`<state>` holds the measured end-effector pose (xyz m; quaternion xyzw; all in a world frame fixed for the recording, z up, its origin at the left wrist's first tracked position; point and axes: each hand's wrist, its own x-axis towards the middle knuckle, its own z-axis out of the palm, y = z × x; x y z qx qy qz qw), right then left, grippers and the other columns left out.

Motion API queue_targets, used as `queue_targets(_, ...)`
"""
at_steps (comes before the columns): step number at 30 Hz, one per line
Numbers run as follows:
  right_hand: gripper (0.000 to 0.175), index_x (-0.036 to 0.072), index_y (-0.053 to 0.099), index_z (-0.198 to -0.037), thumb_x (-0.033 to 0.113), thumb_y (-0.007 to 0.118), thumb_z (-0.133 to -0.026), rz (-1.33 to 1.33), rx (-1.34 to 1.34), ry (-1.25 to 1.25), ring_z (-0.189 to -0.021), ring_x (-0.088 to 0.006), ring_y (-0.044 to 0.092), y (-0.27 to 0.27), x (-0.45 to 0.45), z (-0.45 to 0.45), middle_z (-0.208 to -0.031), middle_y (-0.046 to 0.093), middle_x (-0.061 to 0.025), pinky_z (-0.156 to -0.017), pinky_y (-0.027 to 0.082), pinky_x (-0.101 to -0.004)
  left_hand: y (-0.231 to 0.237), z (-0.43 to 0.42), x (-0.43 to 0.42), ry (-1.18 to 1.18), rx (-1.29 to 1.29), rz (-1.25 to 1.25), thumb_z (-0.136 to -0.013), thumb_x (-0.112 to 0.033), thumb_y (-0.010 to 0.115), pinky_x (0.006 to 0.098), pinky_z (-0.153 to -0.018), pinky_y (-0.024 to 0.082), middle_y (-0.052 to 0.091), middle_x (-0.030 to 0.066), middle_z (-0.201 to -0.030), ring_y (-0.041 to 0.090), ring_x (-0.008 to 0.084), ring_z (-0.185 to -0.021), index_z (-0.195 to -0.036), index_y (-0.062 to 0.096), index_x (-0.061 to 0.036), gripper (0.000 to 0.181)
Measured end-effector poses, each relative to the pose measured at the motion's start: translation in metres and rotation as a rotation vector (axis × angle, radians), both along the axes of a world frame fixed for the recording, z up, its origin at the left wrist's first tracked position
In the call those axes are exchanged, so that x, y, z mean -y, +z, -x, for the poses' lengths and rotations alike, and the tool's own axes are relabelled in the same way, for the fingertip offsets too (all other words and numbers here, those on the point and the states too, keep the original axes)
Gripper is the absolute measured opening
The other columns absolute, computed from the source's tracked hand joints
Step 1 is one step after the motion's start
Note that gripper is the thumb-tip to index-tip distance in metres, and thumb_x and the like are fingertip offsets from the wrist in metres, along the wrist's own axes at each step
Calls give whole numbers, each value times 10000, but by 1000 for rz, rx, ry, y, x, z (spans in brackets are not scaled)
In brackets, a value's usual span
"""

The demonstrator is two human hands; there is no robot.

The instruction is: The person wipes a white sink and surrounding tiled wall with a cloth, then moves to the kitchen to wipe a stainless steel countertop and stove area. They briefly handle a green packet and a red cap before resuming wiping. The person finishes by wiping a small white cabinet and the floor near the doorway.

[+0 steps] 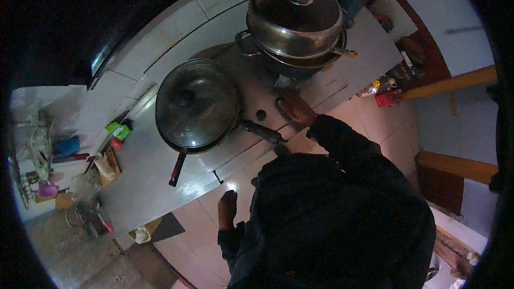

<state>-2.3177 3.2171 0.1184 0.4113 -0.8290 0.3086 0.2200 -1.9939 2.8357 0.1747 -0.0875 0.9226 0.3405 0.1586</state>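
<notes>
A frying pan with a glass lid [196,104] sits on the left of a metal gas cooktop [241,74]. Its black handle [263,131] points toward my body, and a red and black utensil handle [176,170] sticks out from under the lid. My right hand [296,106] is at a dark round knob [280,102] on the cooktop's near side; its exact finger contact is blurred. Another round knob [261,115] lies to its left. Behind my right hand stands a large lidded steel pot [295,20]. Below the counter edge hangs my left hand [228,208], holding nothing visible, its fingers close together.
A yellow-ended utensil [346,52] juts from beneath the steel pot. A green packet [118,129] rests by the wall at left. An oil bottle [371,88] and a red item [384,100] are at right. The metal counter's corner [219,180] is near my left hand.
</notes>
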Motion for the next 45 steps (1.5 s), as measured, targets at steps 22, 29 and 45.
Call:
queue_targets(22, 377, 81, 580, -1343, 227, 471, -1013, -533, -574, -314, -1289, -302, 473, -69, 126, 146, -1424, 504, -149, -1092, 379, -428, 5, -48, -21, 209, 90, 50, -981, -134, 555, 378, -983, 507, 672, 186, -1224, 633, 326, -1144, -1182, 672, 23, 281)
queue_targets(29, 413, 93, 538, -1390, 191, 491, -992, -417, -54, -325, -1349, -308, 415, -77, 170, 210, -1485, 439, -145, -1119, 348, -446, 16, -94, -46, 422, 101, 44, -961, -293, 609, 443, -885, 538, 699, 224, -1104, 663, 397, -1037, -1109, 687, 0, 337)
queue_targets(45, 453, 85, 543, -1377, 58, 523, -925, -210, 126, -92, -1343, -315, 419, -43, 102, 118, -1494, 437, -150, -1106, 364, -448, 5, -83, -59, 385, 91, -79, -970, -242, 580, 438, -919, 524, 686, 221, -1146, 649, 393, -1065, -1129, 679, 15, 318)
